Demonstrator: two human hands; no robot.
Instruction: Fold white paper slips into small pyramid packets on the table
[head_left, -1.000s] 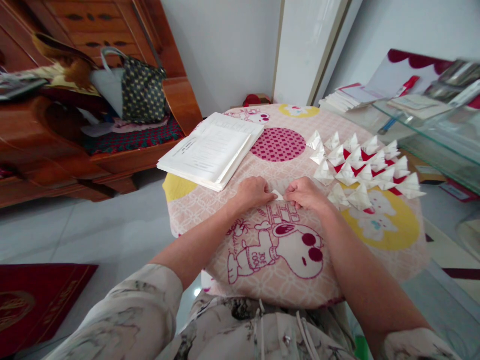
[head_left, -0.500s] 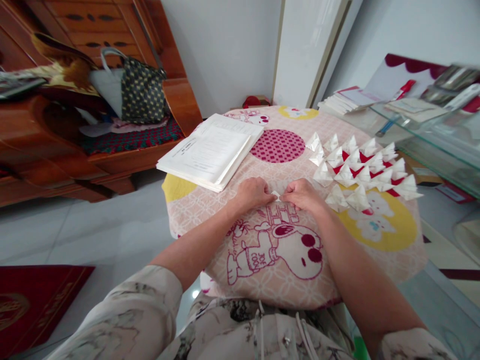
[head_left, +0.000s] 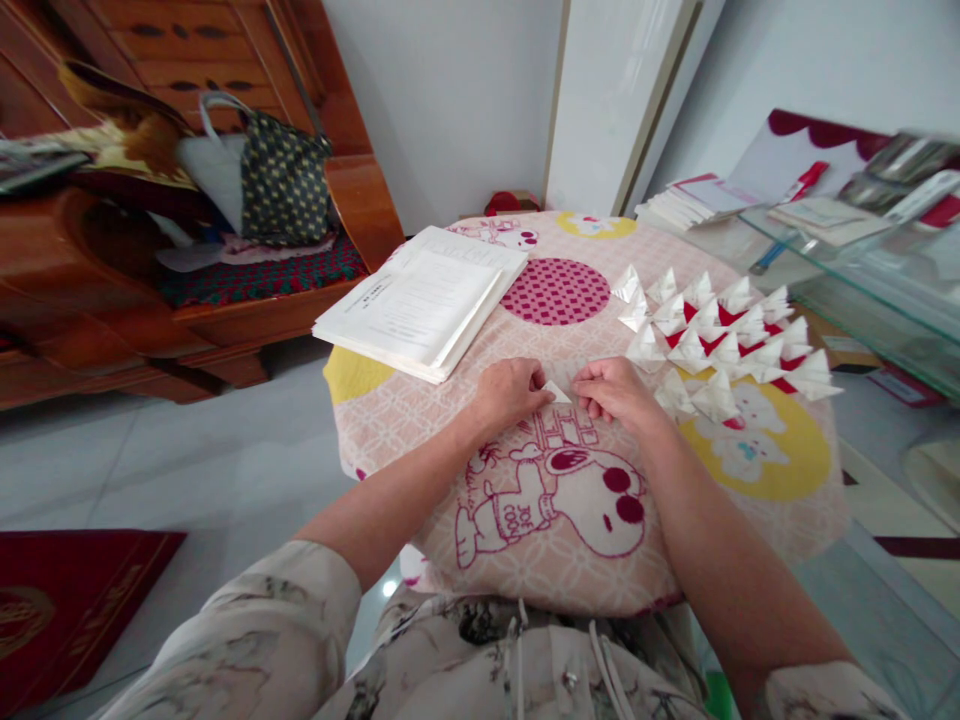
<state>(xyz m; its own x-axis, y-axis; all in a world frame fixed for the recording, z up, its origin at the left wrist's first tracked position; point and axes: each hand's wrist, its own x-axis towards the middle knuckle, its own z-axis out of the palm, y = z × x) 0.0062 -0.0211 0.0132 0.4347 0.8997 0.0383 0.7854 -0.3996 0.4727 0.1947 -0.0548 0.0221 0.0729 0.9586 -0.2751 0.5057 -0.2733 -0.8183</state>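
A small folded piece of white paper sits on the patterned tablecloth between my two hands. My left hand grips its left edge with the thumb and fingertips. Just to the right, my right hand has its fingers curled together at the paper's right corner. A narrow gap appears to separate these fingers from the paper, and nothing shows in them. Off to the right, several pointed folded paper pieces stand in rows. Left of centre lies a stack of white printed sheets.
A glass shelf with papers and a red pen-like item borders the table's right side. A wooden bench carrying a dotted bag stands at the left. On the floor lies a red bag or mat.
My right hand has moved slightly right, off the folded paper, so more of the paper shows. My left hand stays on its left edge.
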